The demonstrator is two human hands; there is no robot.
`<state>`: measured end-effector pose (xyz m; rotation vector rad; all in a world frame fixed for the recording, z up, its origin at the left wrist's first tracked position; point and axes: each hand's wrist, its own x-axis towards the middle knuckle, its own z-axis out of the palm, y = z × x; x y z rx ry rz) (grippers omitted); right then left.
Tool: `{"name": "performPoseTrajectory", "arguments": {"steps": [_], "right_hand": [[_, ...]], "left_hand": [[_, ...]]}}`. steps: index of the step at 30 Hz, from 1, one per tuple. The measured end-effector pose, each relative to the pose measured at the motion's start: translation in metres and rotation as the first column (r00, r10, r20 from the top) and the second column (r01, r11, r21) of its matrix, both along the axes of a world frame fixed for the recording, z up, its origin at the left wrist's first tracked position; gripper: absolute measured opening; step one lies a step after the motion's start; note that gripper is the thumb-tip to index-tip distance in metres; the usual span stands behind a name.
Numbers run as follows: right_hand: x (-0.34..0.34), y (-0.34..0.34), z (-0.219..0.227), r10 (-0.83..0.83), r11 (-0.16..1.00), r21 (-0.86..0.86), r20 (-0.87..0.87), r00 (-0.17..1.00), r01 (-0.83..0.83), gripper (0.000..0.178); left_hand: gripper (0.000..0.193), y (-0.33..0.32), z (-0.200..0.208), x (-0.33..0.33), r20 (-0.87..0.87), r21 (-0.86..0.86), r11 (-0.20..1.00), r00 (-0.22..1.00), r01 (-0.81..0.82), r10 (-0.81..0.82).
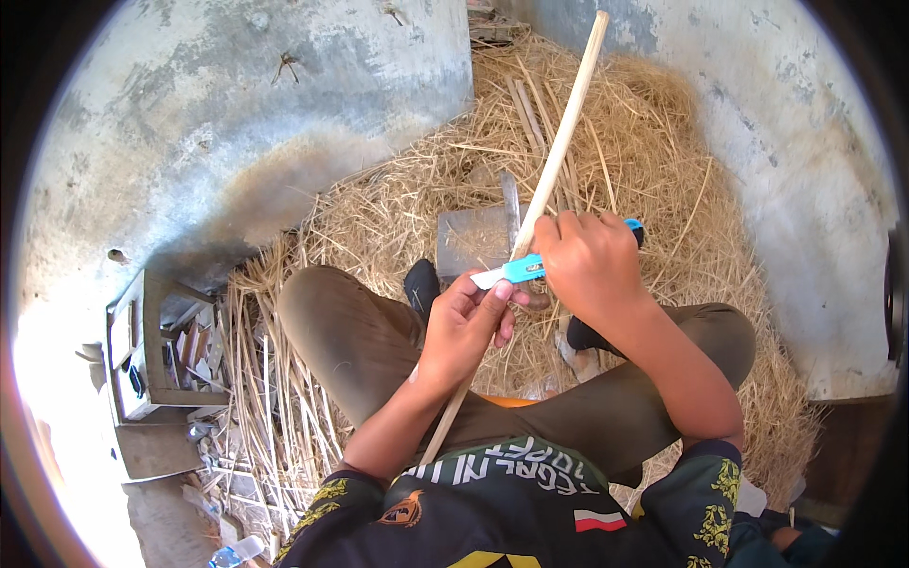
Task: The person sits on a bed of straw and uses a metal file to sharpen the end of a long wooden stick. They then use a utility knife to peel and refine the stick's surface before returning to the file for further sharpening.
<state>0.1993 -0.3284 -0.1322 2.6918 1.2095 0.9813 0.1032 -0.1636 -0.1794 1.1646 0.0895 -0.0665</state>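
Observation:
A long pale bamboo stick [561,142] runs from the far wall side down between my hands and under my left forearm to my lap. My left hand [466,327] is closed round the stick's middle, its thumb up by the blade. In my right hand [592,260] is a light blue utility knife [526,269], gripped with the fingers wrapped over its handle. Its blade [489,278] is out, pointing left, and lies across the stick right at my left thumb. Whether the edge bites into the wood I cannot tell.
Straw-like shavings [663,142] cover the floor round my crossed legs. Beyond my hands sits a grey block [469,237] with a flat upright strip beside it. Thin sticks [270,388] pile up at left, near a wooden box frame [140,350]. A plastic bottle [237,551] lies at lower left.

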Motion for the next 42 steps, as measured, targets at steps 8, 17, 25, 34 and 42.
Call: {"name": "performPoseTrajectory", "arguments": {"steps": [8,17,25,34,42], "right_hand": [[0.005,-0.034,0.058,0.162,0.964,0.248,-0.836,0.524,0.098,0.029],[0.005,-0.03,0.054,0.249,0.901,0.302,-0.948,0.2,0.311,0.03],[0.001,-0.022,0.044,0.34,0.883,0.379,-0.923,0.178,0.277,0.024],[-0.004,-0.008,0.007,0.455,0.805,0.453,-0.886,0.091,0.384,0.023],[-0.013,0.005,-0.008,0.702,0.577,0.585,-0.712,0.02,0.57,0.021]], "left_hand": [[0.018,0.016,0.003,0.008,0.021,0.078,0.992,0.995,-0.1,0.099],[0.018,0.022,0.003,0.012,0.055,0.024,0.99,0.989,-0.136,0.134],[0.021,0.029,0.011,0.01,0.03,-0.16,0.979,0.991,-0.127,0.134],[0.019,0.034,0.005,0.013,0.03,-0.105,0.981,0.985,-0.165,0.169],[0.019,0.041,0.011,0.017,0.0,-0.116,0.965,0.972,-0.235,0.236]]}}
